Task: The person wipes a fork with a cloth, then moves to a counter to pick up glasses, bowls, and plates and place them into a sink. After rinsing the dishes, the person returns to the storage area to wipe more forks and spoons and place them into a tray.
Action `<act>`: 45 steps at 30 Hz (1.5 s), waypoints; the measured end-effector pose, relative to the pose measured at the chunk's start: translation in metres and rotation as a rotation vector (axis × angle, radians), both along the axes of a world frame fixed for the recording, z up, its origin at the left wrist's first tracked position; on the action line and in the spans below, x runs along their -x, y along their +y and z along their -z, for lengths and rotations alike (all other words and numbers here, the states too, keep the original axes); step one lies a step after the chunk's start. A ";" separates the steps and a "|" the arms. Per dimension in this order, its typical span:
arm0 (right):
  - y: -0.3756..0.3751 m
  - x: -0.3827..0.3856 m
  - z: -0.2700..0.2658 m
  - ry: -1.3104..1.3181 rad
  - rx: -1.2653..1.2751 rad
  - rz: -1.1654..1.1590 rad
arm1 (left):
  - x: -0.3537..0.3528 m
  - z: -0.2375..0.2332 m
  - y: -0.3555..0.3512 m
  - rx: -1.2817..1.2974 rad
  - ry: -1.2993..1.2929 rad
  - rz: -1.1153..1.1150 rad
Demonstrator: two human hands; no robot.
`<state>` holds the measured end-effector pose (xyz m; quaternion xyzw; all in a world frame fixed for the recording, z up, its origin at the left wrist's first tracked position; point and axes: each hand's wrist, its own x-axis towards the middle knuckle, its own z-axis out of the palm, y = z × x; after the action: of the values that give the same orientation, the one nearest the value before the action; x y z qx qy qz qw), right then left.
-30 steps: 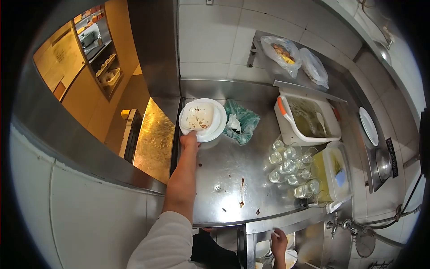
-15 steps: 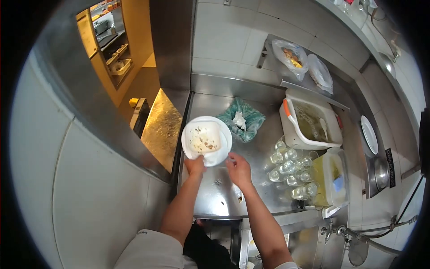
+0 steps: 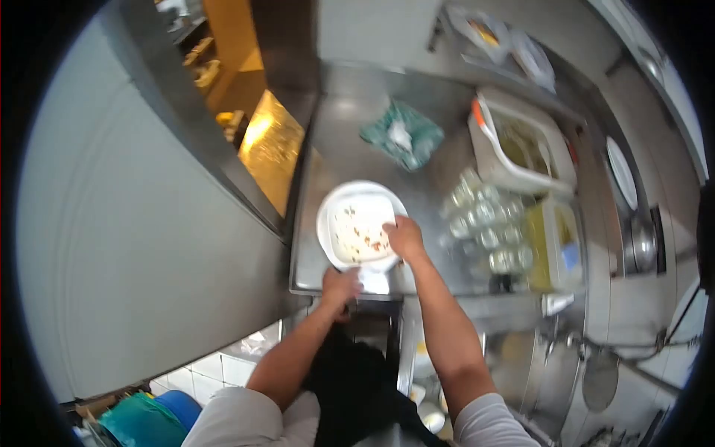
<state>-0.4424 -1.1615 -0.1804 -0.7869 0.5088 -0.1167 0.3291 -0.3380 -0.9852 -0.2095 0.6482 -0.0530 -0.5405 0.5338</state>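
A white, squarish dish (image 3: 361,223) with brown and orange food scraps sits on a round white plate (image 3: 323,232). My right hand (image 3: 405,238) grips the right side of this stack, its thumb over the dish's edge. Whether its fingers also clasp the plate is hidden. By the plate's near rim is my left hand (image 3: 341,287), its fingers blurred; I cannot make out whether it touches the plate. Beyond the stack, a green plastic bag (image 3: 424,134) with crumpled white paper (image 3: 399,135) lies on the steel counter (image 3: 339,130).
Several drinking glasses (image 3: 488,216) stand to the right. Behind them is a white tub (image 3: 514,175) of murky liquid, and beside them a container (image 3: 547,246) of yellowish liquid. Bagged items (image 3: 484,33) rest on a wall shelf. A sink (image 3: 514,350) lies at the near right.
The dish and plate have come nearer to me and the counter's front edge. My right hand has taken hold of the dish's right side. My view has tipped downward.
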 end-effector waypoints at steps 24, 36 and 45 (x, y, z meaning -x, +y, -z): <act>0.445 0.529 0.154 -0.878 -0.622 1.824 | 0.038 -0.055 0.079 0.077 -0.391 0.314; 0.361 0.608 0.178 -0.220 -0.348 1.473 | 0.038 -0.069 0.130 0.073 -0.584 0.311; 0.359 0.439 0.231 0.448 -0.141 0.283 | 0.044 -0.067 0.171 -0.017 -0.669 0.244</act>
<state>-0.8811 -0.8020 -0.4110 -0.6893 0.6806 0.0509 0.2428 -0.3819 -0.8138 -0.1421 0.7825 -0.2975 -0.3587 0.4130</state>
